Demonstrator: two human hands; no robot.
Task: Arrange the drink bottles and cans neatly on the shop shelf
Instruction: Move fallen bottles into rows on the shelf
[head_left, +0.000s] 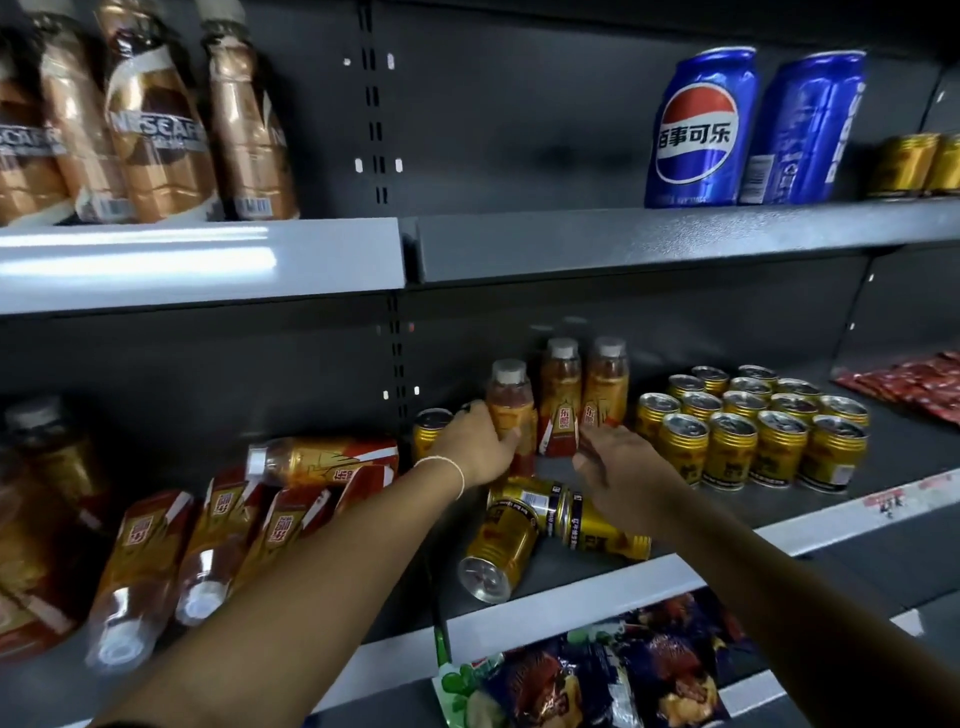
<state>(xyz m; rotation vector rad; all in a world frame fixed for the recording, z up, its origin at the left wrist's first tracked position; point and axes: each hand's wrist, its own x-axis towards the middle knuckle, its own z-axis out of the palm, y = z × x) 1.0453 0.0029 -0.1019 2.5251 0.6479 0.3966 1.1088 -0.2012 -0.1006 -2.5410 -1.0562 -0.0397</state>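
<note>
Landmark: block of upright gold cans (753, 426) on the middle shelf (571, 592). Just left of the block stood three orange bottles, caps up. Left hand (475, 441), thin bracelet (447, 465) on its wrist, was wrapped round the front orange bottle (511, 410), the one farthest from the block, with fingers curled on its body and thumb on the near side. The two rear bottles (582, 389) stood touching each other, closer to the block. Right hand (618, 462) hung just left of the block at the rear bottles' bases, fingers apart and loosely bent, nothing in it; contact with a bottle could not be told. In front of the block and to its left, three toppled gold cans (550, 525) lay in a heap under the right wrist. A lone gold can (431, 428) stood farther left, behind the left hand. Well left of the block, more orange bottles lay on their sides (322, 460). Above the block, on the upper shelf, stood two blue cola cans (698, 130).
</note>
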